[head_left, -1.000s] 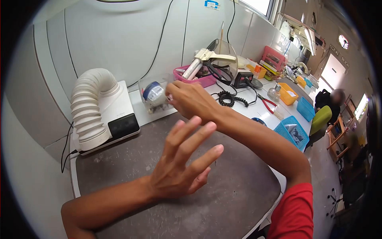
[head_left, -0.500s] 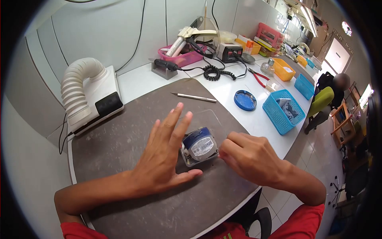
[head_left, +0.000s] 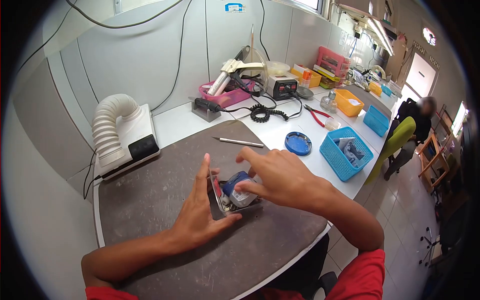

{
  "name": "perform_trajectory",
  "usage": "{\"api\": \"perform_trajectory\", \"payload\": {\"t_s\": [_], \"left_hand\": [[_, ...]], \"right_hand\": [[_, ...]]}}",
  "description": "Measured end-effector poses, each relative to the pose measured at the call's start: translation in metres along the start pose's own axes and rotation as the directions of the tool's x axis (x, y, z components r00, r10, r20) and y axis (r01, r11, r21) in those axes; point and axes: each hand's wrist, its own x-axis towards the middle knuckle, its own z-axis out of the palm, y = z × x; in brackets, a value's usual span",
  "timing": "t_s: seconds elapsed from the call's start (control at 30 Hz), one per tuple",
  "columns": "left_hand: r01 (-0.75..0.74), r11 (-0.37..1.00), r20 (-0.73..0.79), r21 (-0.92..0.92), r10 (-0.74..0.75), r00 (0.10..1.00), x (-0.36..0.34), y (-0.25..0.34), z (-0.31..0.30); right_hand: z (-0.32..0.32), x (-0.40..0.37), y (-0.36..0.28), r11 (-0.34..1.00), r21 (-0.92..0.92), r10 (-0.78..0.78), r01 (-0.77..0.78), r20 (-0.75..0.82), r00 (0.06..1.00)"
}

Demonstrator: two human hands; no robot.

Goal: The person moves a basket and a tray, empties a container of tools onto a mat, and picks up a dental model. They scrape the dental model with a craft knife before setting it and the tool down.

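Observation:
A small clear plastic box stands on the brown mat, tilted. My left hand grips its left side, with the fingers along the far part and the thumb at the near edge. Inside lies a rounded blue-and-white container with a pale label, among small red and white items too small to name. My right hand reaches over the box from the right, its thumb on the container and a finger curled behind it. The forefinger stretches out above. Part of the container is hidden by this hand.
Beyond my hands lie a craft knife and a blue round lid. A blue basket sits at right, near red pliers. A white hose unit stands left. A person sits in the right background.
My right hand has moved from the box's right corner up over it onto the blue-and-white container. My left hand has closed on the box, which now tilts. The camera view has shifted.

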Motion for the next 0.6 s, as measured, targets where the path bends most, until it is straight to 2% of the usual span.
{"api": "perform_trajectory", "payload": {"t_s": [0.03,0.17,0.27,0.37,0.43,0.6], "left_hand": [[0.006,1.000,-0.001,0.017,-0.006,1.000,0.000,0.001,-0.001],[-0.018,1.000,-0.008,-0.012,0.018,1.000,0.000,-0.001,-0.001],[-0.033,0.999,-0.010,-0.009,0.033,0.999,0.001,-0.003,-0.001],[0.002,0.999,0.004,-0.042,-0.002,1.000,-0.001,-0.001,-0.002],[0.005,0.997,0.013,-0.083,-0.004,1.000,0.000,-0.002,-0.002],[0.001,0.998,0.011,-0.060,-0.001,1.000,0.000,-0.002,-0.003]], "right_hand": [[-0.001,-0.001,0.006,0.999,0.046,-0.029,0.027,0.036,0.999],[-0.002,-0.007,0.001,0.999,0.035,-0.016,0.015,0.038,0.999],[-0.005,-0.006,-0.009,0.996,-0.064,0.067,-0.061,0.090,0.994],[-0.008,-0.004,-0.008,1.000,0.005,-0.025,0.025,0.053,0.998],[-0.016,-0.003,-0.012,0.993,0.028,-0.121,0.118,0.129,0.984],[-0.021,-0.002,-0.014,0.990,-0.028,-0.135,0.142,0.171,0.976]]}}
